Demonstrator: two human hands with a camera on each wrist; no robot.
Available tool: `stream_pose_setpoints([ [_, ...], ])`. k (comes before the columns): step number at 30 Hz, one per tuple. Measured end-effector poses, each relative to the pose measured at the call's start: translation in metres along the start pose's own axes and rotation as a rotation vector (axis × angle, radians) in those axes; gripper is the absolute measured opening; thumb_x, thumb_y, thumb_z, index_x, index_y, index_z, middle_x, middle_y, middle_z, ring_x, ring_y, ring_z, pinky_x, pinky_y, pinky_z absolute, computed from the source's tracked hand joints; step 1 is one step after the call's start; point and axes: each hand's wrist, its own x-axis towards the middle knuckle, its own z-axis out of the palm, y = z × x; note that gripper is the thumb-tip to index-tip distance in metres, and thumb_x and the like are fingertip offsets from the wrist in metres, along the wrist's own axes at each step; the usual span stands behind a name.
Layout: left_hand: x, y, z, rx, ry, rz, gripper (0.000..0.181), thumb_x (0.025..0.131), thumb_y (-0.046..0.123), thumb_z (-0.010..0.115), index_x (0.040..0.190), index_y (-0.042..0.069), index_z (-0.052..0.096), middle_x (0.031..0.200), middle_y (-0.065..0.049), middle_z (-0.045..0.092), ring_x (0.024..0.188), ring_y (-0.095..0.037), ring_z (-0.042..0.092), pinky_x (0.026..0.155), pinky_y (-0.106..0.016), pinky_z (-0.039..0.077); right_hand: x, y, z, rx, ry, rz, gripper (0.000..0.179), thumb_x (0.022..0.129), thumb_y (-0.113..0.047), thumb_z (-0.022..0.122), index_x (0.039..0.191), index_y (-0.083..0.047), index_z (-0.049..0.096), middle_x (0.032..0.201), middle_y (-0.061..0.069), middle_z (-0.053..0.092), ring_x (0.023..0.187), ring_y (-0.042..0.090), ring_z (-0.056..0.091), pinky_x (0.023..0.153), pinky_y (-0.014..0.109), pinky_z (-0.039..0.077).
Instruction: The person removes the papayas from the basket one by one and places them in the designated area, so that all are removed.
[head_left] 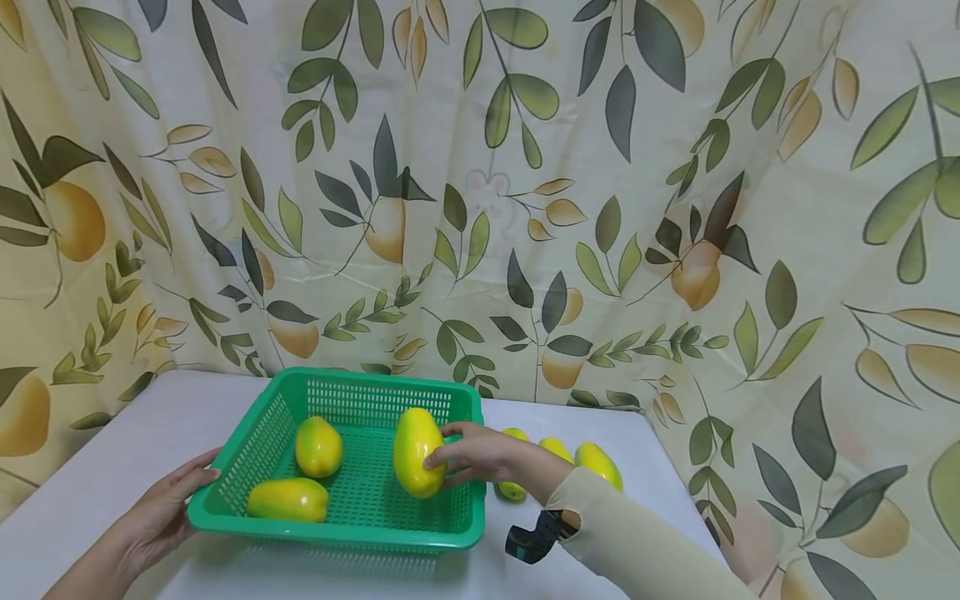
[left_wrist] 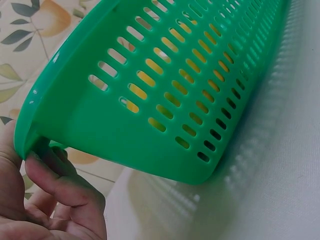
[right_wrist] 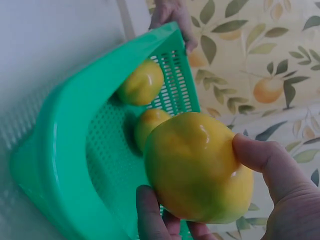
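My right hand point(head_left: 480, 454) holds a glossy yellow-green mango point(head_left: 418, 452) over the right part of a green plastic basket point(head_left: 367, 537). In the right wrist view, the thumb is on one side of this mango point(right_wrist: 200, 170) and the fingers are on the other. My left hand point(head_left: 161, 508) grips the basket's left rim; the left wrist view shows curled fingers point(left_wrist: 75, 195) under that rim. Inside the basket, one mango point(head_left: 318, 447) sits toward the back left and another mango point(head_left: 287, 500) lies near the front left.
The basket stands on a white-covered table point(head_left: 217, 400). To its right lie several more yellow mangoes point(head_left: 597, 463), partly hidden by my right arm. A dark wrist strap point(head_left: 536, 537) is on that arm. Behind the table hangs a leaf-and-fruit patterned curtain point(head_left: 480, 208).
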Motion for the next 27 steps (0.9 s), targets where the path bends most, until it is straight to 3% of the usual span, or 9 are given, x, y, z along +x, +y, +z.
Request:
stream_pose_setpoints([
  [16, 0.0, 0.002, 0.002, 0.01, 0.022, -0.009, 0.018, 0.086, 0.022, 0.06, 0.09, 0.04, 0.062, 0.094, 0.0, 0.063, 0.084, -0.019, 0.063, 0.077, -0.032, 0.052, -0.033, 0.001, -0.004, 0.021, 0.019, -0.022, 0.076, 0.076, -0.008, 0.067, 0.136, 0.007, 0.021, 0.11, 0.018, 0.051, 0.095, 0.028, 0.057, 0.081, 0.043, 0.05],
  [27, 0.0, 0.002, 0.001, -0.002, -0.002, -0.009, 0.019, 0.087, 0.021, 0.058, 0.091, 0.039, 0.061, 0.095, -0.001, 0.063, 0.087, -0.02, 0.062, 0.079, -0.034, 0.051, -0.059, 0.005, -0.01, 0.024, 0.055, -0.003, 0.074, 0.078, -0.011, 0.067, 0.136, 0.003, 0.023, 0.111, 0.017, 0.05, 0.094, 0.027, 0.057, 0.08, 0.045, 0.049],
])
